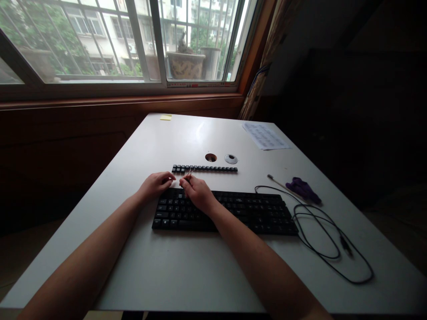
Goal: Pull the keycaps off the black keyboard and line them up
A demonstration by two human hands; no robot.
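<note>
A black keyboard (240, 212) lies in front of me on the white table. My right hand (199, 192) is over its upper left part, fingers closed round a small tool with thin wire prongs, which looks like a keycap puller (190, 172). My left hand (159, 183) rests at the keyboard's top left corner, fingers loosely bent and apart, with nothing visible in them. Just beyond both hands, a row of removed black keycaps (213, 168) stands on the table, with a few more in a shorter row at its left end. My right hand hides some keys.
Right of the keyboard lie its looped cable (333, 257), a thin brush (278, 183) and a purple cloth (303, 189). Behind the keycaps are a cable hole (211, 158) and its round cover (231, 158). Printed sheets (266, 136) and a yellow sticky note (166, 117) lie farther back.
</note>
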